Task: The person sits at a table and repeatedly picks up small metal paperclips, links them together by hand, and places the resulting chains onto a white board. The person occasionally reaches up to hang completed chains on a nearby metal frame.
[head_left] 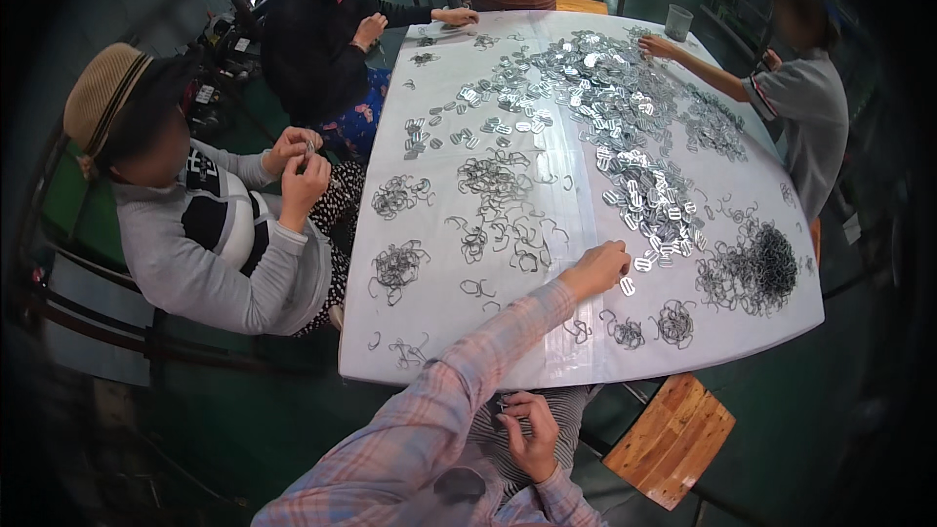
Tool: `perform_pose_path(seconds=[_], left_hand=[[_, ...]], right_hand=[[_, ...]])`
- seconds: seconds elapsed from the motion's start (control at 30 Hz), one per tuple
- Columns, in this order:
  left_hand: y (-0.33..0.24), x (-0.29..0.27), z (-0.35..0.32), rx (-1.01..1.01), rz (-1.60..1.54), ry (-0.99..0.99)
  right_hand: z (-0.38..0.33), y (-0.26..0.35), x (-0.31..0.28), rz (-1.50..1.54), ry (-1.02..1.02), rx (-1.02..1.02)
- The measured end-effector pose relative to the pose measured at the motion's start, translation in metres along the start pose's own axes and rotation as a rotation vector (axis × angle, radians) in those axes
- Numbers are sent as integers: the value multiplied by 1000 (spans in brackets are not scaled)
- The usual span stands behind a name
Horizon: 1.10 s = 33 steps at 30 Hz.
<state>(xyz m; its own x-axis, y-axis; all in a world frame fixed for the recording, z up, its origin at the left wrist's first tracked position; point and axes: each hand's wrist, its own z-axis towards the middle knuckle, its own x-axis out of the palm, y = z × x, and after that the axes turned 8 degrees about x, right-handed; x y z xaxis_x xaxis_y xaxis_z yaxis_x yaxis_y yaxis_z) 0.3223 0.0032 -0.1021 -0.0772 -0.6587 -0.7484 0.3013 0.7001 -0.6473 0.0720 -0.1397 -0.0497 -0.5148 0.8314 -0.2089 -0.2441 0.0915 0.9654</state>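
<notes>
The person's left hand (597,267) reaches out over the near edge of the white-covered counter (429,351). Its fingers are curled downward just beside a single flat silver metal buckle plate (628,286) that lies apart from the main heap. I cannot tell whether the fingers already pinch anything. The right hand (532,429) sits low in the lap, below the counter edge, with its fingers closed on a small metal piece (507,408).

To pick well here, I judge it best to take the lone plate by its edges with thumb and forefinger. Raking into the heap would drag neighbours along. The right hand should keep its piece steady and turned up so the two parts can meet.

- **Plates:** the shiny flat silver plates (625,117) run in one long band from the far side down to the near right, far too many to count.
- **Wire hooks:** the thin bent wire hooks (494,181) lie in roughly six loose clumps, plus one dense dark heap (761,268) at the right.
- **Other people:** four are at the counter, two on the left, one at the far end and one on the right.
- **Single items:** one grey cup (678,21) stands at the far side, and one wooden stool (672,439) stands near right.
</notes>
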Motion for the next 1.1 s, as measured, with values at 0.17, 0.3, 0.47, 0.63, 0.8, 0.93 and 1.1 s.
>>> perform_pose_path(seconds=[0.17, 0.3, 0.47, 0.63, 0.8, 0.93, 1.1], left_hand=[[-5, 27, -1, 155, 29, -130], [-15, 19, -4, 3, -87, -39], [-8, 14, -32, 0, -101, -101], [-61, -36, -147, -122, -553, -250], [-111, -50, -253, -403, -834, -451], [-131, -50, -282, -434, -920, -581], [-124, -64, -280, -497, -1085, -651]], right_hand=[[-4, 6, -2, -43, -6, 21], [-3, 11, -1, -48, -48, 32], [-3, 13, 2, -15, -54, 39], [2, 4, 0, -31, -101, -10], [5, 2, 0, 9, -111, 17], [8, 2, -2, -6, -82, -19], [9, 7, -5, -15, -57, 32]])
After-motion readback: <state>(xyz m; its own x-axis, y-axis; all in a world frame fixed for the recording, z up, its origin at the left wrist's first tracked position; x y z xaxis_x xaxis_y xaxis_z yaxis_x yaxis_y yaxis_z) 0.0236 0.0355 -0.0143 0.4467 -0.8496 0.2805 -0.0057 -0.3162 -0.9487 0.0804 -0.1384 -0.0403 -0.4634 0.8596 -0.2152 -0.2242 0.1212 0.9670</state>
